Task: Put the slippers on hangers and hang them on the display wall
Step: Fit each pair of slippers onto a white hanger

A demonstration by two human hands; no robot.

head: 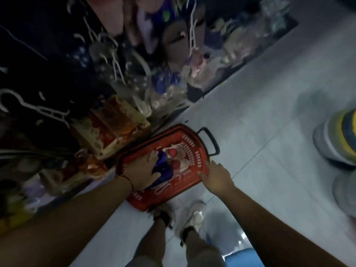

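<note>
Left hand (pixel 143 170) reaches into the red basket (pixel 200 151) on the floor, fingers laid over a blue slipper (pixel 163 168), apparently to lift it; whether they grip it cannot be told. Right hand (pixel 215 175), fingers spread, rests at the basket's right rim, likely steadying it. White hangers (pixel 192 33) crowd the display wall (pixel 38 54) at far left.

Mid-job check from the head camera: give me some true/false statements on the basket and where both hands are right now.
1. The red basket stands on the floor. True.
2. The left hand is down in the basket on the blue slipper. True.
3. The right hand holds a white hanger. False: it holds nothing and its fingers lie straight at the basket's rim.
4. The basket's black handle is raised over the basket. False: it lies folded outward, over the far rim.
</note>
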